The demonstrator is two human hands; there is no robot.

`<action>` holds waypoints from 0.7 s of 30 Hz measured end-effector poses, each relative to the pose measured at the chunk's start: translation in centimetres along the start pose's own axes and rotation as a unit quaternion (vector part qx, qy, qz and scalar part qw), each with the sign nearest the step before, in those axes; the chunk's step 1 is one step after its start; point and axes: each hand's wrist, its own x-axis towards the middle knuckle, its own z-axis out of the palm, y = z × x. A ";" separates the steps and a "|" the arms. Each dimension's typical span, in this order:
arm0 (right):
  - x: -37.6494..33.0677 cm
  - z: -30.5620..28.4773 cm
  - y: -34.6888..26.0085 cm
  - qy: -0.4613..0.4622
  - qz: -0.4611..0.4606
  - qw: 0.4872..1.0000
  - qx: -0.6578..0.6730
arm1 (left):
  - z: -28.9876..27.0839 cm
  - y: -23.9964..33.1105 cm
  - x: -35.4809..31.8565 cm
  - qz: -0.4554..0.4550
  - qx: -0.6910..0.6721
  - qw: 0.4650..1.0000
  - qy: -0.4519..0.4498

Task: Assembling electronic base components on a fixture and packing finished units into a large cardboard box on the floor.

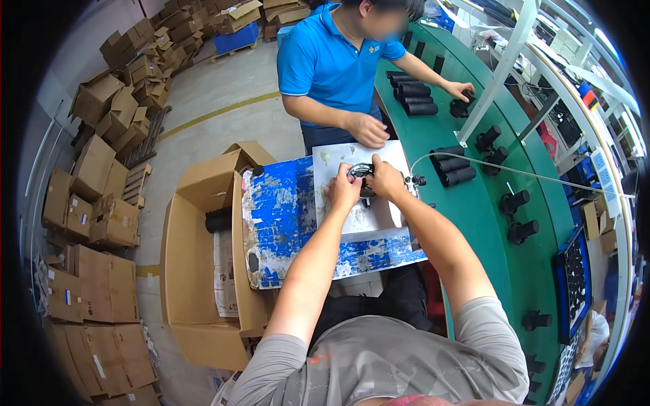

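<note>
— Grey sleeves and two bare forearms come up from the lower edge in the head view. What do the hands meet?

— Both meet on a small round black part point(361, 173) with a shiny metal face. The left hand point(343, 191) has its fingers closed around the part's left side, and the right hand point(386, 178) has its fingers closed over the right side. The part sits just above a pale, scratched board point(359, 220).

— What carries that board?

— A worn desk top point(284, 223), painted blue, with much paint flaked off to white. It looks rough and patchy. On its right lies a long green desk point(487, 223), smooth, and bending with the lens.

— What is around them?

— On the green desk, black cylinders point(413, 98) lie in a row far up, and another group of black tubes point(452, 167) is near the right hand. Several short black fittings point(513, 201) stand upright further right. A thin white cable point(514, 174) runs across from the right and ends close to the hands.

— Does somebody stand in the way?

— A person in a blue shirt point(325, 61) stands opposite, one hand point(369, 130) resting on the board's far edge, the other hand point(460, 90) at the cylinders. Left of the blue desk, an open cardboard box point(196, 271) holds one black tube point(218, 220). Many brown cartons point(101, 169) are piled by the wall.
</note>
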 end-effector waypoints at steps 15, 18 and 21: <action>1.4 1.2 1.3 -0.049 0.092 0.994 0.011 | -2.2 -0.5 -0.6 0.154 0.072 0.982 -0.084; 1.4 0.1 1.3 -0.059 0.085 0.995 0.001 | -2.2 -0.4 -0.3 0.153 0.118 0.975 -0.107; -0.2 -2.9 1.6 0.052 -0.073 0.990 0.112 | -3.6 -1.3 -0.2 0.137 0.174 0.966 -0.136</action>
